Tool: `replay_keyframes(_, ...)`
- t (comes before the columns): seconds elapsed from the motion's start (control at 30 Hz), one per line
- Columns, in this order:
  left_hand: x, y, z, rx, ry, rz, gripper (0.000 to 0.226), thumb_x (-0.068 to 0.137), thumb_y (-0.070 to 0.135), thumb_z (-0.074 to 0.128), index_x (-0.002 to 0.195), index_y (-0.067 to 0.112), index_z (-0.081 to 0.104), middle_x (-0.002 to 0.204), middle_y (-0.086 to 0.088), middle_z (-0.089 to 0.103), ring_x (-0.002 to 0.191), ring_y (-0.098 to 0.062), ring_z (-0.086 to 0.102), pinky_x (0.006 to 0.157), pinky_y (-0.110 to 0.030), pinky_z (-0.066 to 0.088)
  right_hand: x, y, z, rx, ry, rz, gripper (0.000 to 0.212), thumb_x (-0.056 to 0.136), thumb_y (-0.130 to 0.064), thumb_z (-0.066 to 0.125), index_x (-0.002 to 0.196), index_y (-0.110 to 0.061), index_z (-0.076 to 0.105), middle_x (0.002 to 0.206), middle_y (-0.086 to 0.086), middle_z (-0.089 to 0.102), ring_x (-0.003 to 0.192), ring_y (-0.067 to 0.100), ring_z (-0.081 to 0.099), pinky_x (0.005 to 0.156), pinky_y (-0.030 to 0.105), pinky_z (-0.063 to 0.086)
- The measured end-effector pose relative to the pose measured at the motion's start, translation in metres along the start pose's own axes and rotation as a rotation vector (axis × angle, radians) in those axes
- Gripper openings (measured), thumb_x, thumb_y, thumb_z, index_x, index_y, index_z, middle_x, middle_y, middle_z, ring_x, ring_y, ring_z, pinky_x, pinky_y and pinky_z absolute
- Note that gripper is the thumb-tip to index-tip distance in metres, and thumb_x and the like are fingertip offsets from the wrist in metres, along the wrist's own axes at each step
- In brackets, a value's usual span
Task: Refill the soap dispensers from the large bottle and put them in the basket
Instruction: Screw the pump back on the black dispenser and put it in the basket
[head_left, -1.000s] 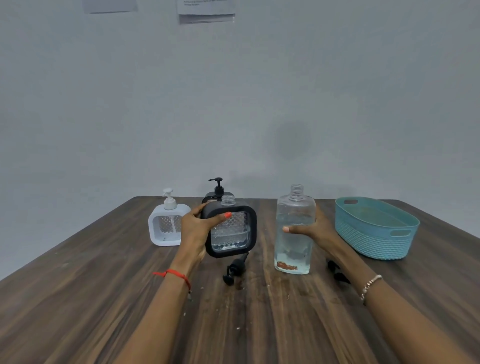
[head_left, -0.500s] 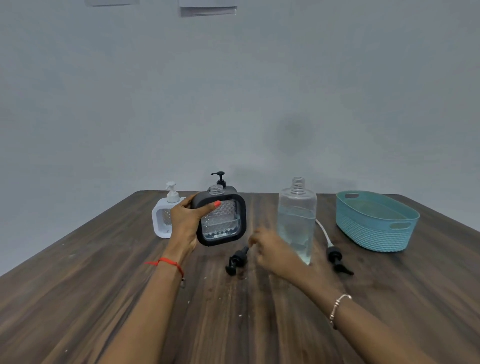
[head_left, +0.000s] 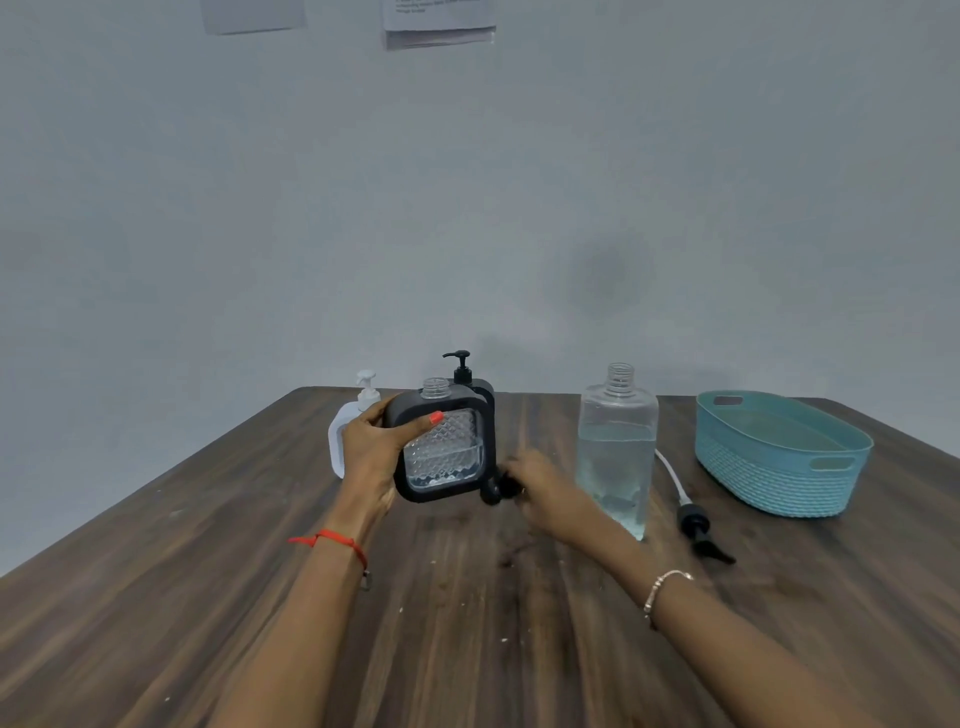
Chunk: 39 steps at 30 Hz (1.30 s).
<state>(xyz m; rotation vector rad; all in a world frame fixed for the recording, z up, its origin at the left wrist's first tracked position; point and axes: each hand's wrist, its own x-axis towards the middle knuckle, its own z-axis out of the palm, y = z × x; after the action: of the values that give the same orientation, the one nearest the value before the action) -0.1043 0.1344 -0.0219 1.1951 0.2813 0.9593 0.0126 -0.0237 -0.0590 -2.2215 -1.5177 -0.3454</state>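
Observation:
My left hand (head_left: 375, 451) grips a square black-framed soap dispenser (head_left: 448, 452) with no pump on its neck, held just above the table and partly filled with clear liquid. My right hand (head_left: 535, 486) is closed around a small black pump head (head_left: 493, 491) beside the dispenser's lower right corner. The large clear bottle (head_left: 616, 447) stands uncapped to the right, about half full. A second black dispenser (head_left: 470, 379) with its pump on stands behind the held one. A white dispenser (head_left: 349, 421) stands at the left, partly hidden by my hand. The teal basket (head_left: 779, 457) sits at the far right.
Another black pump with a white tube (head_left: 696, 519) lies on the wooden table (head_left: 467, 623) between the large bottle and the basket. A grey wall with paper sheets rises behind the table's far edge.
My right hand let go of the large bottle, swung left and closed on the pump head lying by the dispenser. The left hand kept hold of the black dispenser.

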Motion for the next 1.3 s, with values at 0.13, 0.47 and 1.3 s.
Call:
replay_keyframes(0.13,0.002,0.005,-0.003,0.01,-0.021,0.008,0.041,0.055,0.0,0.081,0.093,0.008,0.07,0.088,-0.008,0.072,0.072,-0.02,0.068,0.064,-0.028,0.057,0.017,-0.009,-0.05,0.252,0.353,0.136,0.027,0.08,0.007,0.057,0.104,-0.001,0.066,0.104,0.017,0.065,0.092,0.019,0.056,0.077,0.006,0.033)
replay_keyframes(0.47,-0.005,0.005,0.01,0.054,-0.091,-0.003,0.042,0.057,-0.003,0.081,0.097,0.007,0.069,0.088,-0.007,0.074,0.071,-0.017,0.071,0.061,-0.026,0.058,0.057,-0.054,-0.162,0.62,0.772,0.108,0.018,0.079,-0.009,0.07,0.095,-0.001,0.068,0.083,0.006,0.067,0.077,0.019,0.064,0.079,0.032,0.055)
replay_keyframes(1.3,-0.021,0.019,0.057,-0.039,-0.236,-0.018,0.06,0.042,0.012,0.083,0.101,0.006,0.069,0.095,-0.014,0.072,0.083,-0.028,0.069,0.073,-0.035,0.057,0.039,-0.049,-0.138,0.578,0.357,0.161,0.024,0.071,-0.021,0.079,0.091,-0.009,0.073,0.085,0.006,0.073,0.08,0.013,0.069,0.076,0.023,0.051)
